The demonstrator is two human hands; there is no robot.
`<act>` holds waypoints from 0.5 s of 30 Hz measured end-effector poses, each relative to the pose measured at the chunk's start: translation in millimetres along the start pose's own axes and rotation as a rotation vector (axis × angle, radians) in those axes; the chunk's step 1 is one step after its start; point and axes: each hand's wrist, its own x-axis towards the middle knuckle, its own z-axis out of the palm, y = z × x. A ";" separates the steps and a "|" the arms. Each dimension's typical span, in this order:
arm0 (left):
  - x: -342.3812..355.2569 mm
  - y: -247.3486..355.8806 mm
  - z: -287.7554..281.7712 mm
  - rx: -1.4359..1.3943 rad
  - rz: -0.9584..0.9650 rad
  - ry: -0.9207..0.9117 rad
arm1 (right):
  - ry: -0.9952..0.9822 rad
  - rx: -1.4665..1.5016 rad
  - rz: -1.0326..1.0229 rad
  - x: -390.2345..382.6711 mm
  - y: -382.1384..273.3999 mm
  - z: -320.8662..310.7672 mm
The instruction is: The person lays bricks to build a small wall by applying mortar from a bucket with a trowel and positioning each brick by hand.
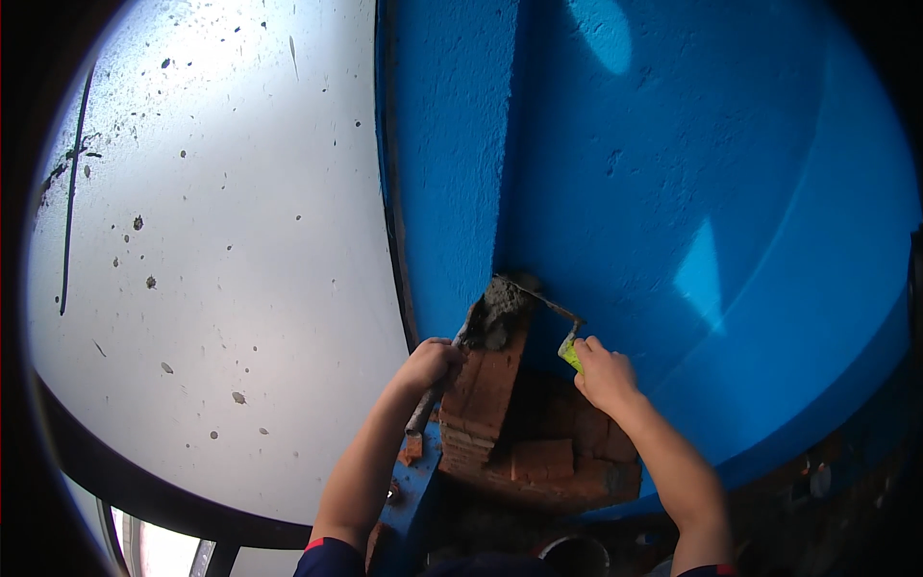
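Nearest, at the lower rim of the view, a bucket (pixel 574 553) sits half in shadow; its contents cannot be made out. A step back without looking could knock it. Beyond it, a loose brick (pixel 542 460) lies on the low brickwork, beside the foot of the pier (pixel 486 380); a nudge could shift it, as nothing visible fixes it down. Left of the pier's near corner, a brick chunk (pixel 411 448) sits on the blue ledge (pixel 416 486), just below the lower end of a grey bar (pixel 423 410). If that end swings, it could push the chunk off.

The left hand (pixel 432 364) has its fingers closed around the bar, whose upper end meets the mortar along the pier's left edge. Should this grip slip or tilt, mortar could slump over that edge. The right hand (pixel 605 373) grips the trowel (pixel 569 354) by its yellow-green handle, past the pier's right edge, with the thin blade reaching to the mortar. Too hard a sideways push would probably drag the heap off-centre.

The mortar (pixel 502 306) lies in a rough heap on the pier's far end, against the corner of the blue wall (pixel 654 192). Overfilling there could smear the paint. Left of that, a white panel (pixel 240 317) bears dark splashes; careless flicks could add more.
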 end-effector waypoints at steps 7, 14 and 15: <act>-5.8 13.8 7.0 0.003 -0.055 0.008 | -0.018 -0.003 -0.033 -41.7 -0.6 8.4; -6.9 16.4 5.7 -0.023 -0.092 -0.001 | 0.215 -0.019 -0.096 13.2 42.6 -12.3; -7.3 16.8 5.4 -0.009 -0.095 0.003 | 0.191 -0.032 -0.126 29.8 52.5 -8.6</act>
